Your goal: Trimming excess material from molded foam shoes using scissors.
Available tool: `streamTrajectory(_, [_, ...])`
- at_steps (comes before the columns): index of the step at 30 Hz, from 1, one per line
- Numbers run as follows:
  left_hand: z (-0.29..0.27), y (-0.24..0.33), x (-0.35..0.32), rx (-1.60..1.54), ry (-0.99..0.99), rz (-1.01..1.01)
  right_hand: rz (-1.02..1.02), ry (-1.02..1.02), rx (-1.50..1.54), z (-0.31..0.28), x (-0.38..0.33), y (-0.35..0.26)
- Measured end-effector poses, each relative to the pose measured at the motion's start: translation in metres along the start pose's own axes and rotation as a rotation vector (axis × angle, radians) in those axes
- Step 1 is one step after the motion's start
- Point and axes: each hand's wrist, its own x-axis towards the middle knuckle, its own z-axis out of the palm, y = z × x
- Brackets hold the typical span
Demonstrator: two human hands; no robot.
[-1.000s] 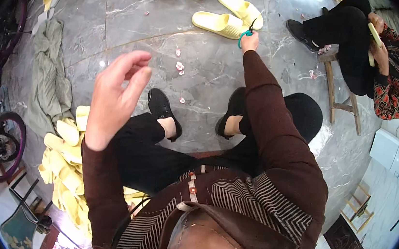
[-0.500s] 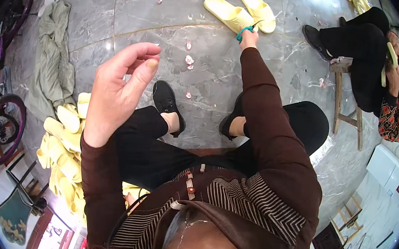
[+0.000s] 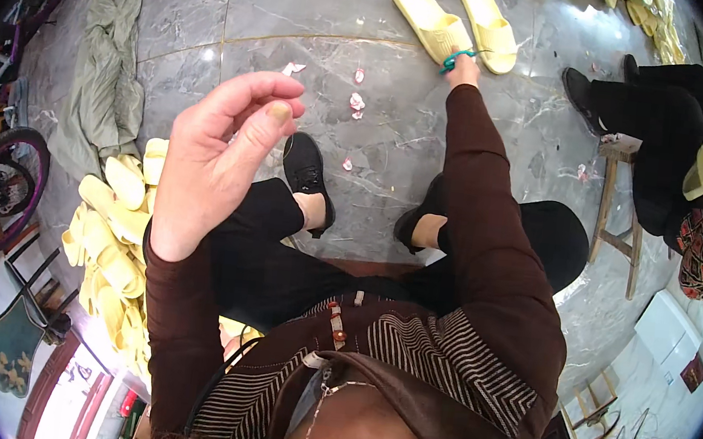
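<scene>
two yellow slippers (image 3: 457, 27) lie lengthwise just beyond the outstretched right hand (image 3: 463, 67), clamped on a teal tool (image 3: 454, 57); left hand (image 3: 221, 154) raised, loosely curled, empty.

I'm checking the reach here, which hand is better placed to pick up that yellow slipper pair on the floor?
Right. The right hand is already stretched out at the yellow slippers, holding a green tool; the left hand is raised and empty.

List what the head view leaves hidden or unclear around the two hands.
- Right hand: small and far off near the yellow slippers; the grip on the teal tool is unclear.
- Left hand: whether the pinched fingers hold anything is too small to tell.
- Slipper pile: partly behind the left forearm.
</scene>
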Motion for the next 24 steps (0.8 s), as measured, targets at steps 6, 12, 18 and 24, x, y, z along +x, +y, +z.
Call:
streamTrajectory(6, [0.004,-0.007,0.019,0.050,0.004,0.058,-0.243,0.146,-0.097,0.001,-0.086,0.046])
streamTrajectory(12, [-0.004,-0.062,0.047,0.281,0.040,-0.009,-0.100,0.052,-0.237,-0.017,-0.220,0.082])
streamTrajectory(18, [0.052,-0.268,0.079,0.402,-0.175,-0.409,-0.178,-0.205,-0.640,-0.089,-0.247,0.116])
streamTrajectory(24, [0.075,-0.406,0.032,0.461,0.162,-0.420,0.243,-0.553,-0.532,-0.075,-0.279,0.094])
